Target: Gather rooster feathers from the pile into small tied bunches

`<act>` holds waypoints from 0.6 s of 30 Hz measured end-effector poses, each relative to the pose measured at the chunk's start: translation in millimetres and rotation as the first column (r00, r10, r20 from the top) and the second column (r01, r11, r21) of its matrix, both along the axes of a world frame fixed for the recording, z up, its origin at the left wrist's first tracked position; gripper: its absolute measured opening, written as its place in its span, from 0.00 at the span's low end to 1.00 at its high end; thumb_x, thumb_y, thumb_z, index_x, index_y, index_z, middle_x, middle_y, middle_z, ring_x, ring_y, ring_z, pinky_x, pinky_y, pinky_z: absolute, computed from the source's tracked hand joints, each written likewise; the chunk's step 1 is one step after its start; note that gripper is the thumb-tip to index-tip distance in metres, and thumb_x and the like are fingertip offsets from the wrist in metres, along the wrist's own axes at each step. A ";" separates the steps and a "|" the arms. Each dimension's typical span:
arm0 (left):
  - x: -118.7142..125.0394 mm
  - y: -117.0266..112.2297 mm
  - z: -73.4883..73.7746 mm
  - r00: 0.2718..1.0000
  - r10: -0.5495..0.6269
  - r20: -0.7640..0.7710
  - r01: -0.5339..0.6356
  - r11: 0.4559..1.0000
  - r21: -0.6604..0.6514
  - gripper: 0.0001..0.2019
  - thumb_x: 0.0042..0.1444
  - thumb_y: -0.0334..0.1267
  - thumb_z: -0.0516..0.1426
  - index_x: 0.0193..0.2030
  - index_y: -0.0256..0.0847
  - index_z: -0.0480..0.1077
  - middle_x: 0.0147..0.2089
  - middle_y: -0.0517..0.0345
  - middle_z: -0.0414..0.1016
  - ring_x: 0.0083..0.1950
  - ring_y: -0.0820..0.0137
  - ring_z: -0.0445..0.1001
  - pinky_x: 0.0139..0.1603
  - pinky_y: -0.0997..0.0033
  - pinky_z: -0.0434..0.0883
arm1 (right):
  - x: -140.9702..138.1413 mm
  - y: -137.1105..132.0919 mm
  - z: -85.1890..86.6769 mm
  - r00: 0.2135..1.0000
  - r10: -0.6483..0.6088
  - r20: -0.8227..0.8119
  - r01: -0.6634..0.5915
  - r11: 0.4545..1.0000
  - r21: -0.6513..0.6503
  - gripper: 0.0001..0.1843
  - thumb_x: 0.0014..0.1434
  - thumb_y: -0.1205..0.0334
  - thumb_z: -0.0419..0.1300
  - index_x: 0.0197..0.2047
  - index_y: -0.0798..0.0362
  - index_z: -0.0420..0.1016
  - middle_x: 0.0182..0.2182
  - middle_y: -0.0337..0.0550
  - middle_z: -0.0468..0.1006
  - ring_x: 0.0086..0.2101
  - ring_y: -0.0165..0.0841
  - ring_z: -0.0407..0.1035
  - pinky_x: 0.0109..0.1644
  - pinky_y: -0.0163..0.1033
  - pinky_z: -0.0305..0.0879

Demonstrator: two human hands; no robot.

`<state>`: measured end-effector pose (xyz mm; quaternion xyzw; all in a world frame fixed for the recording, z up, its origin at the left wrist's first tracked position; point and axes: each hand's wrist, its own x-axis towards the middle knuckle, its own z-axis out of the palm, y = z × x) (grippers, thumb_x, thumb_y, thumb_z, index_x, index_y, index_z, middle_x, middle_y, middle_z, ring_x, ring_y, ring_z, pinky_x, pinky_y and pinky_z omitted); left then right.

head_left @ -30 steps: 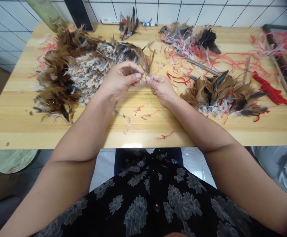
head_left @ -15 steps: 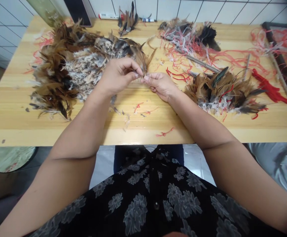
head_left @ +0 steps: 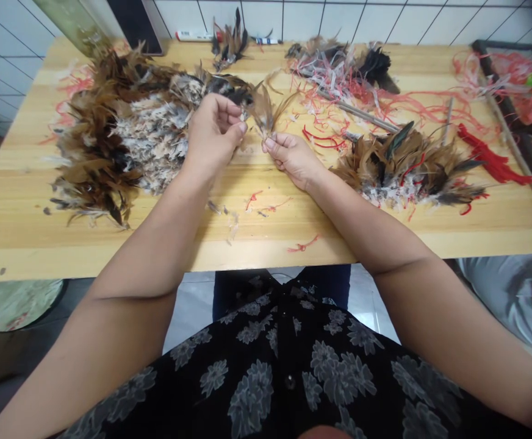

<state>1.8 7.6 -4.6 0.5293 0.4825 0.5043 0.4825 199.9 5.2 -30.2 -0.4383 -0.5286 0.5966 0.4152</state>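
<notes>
My right hand [head_left: 292, 160] pinches a small bunch of brown feathers [head_left: 262, 113] by its quill ends, tips pointing away from me. My left hand [head_left: 218, 131] is beside it, thumb and fingers closed together. A tiny pale bit shows at its fingertips, too small to name. Left of and behind that hand lies a large pile of brown and black feathers [head_left: 151, 137] with pale, fluffy ends in its middle. Near my right forearm rests another heap of brown feathers [head_left: 385, 161], with white fluff and red strings among them.
Pink and white strings [head_left: 330, 76] lie tangled at the back, beside dark feathers [head_left: 376, 67]. Red strings [head_left: 490, 155] and a dark-framed tray [head_left: 499, 91] are at the right. A small feather bunch [head_left: 230, 42], a marker [head_left: 195, 36] and a phone [head_left: 133, 24] are along the wall.
My hands have parted. The left has moved slightly up and left, away from the feather bunch, which stays in my right hand and now shows more fully.
</notes>
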 end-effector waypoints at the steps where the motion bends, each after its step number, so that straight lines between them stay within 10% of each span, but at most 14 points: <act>1: 0.1 1.2 -2.9 1.000 0.004 -0.020 -0.005 1.000 -0.020 0.18 0.74 0.23 0.80 0.46 0.44 0.77 0.35 0.67 0.76 0.46 0.69 0.72 0.54 0.67 0.69 | -0.6 0.0 0.1 1.000 -0.017 0.002 0.017 1.000 0.006 0.31 0.71 0.44 0.86 0.36 0.48 0.71 0.27 0.28 0.63 0.31 0.27 0.55 0.37 0.34 0.56; 9: 14.1 -8.6 -2.5 0.989 -0.136 0.051 0.135 0.991 0.018 0.19 0.69 0.19 0.77 0.30 0.41 0.83 0.30 0.60 0.82 0.33 0.70 0.78 0.38 0.76 0.77 | -7.5 -0.8 -7.5 0.998 -0.057 -0.041 0.061 0.992 0.114 0.30 0.70 0.48 0.87 0.30 0.50 0.74 0.32 0.34 0.78 0.39 0.29 0.70 0.51 0.35 0.70; 18: 13.8 -8.6 2.9 0.950 -0.176 0.258 0.223 0.961 -0.165 0.25 0.70 0.26 0.84 0.27 0.39 0.79 0.28 0.59 0.80 0.29 0.74 0.79 0.34 0.82 0.79 | -2.7 -1.7 -12.0 0.989 0.054 -0.135 -0.043 0.996 0.080 0.36 0.55 0.32 0.92 0.29 0.50 0.80 0.32 0.37 0.85 0.38 0.30 0.74 0.50 0.35 0.75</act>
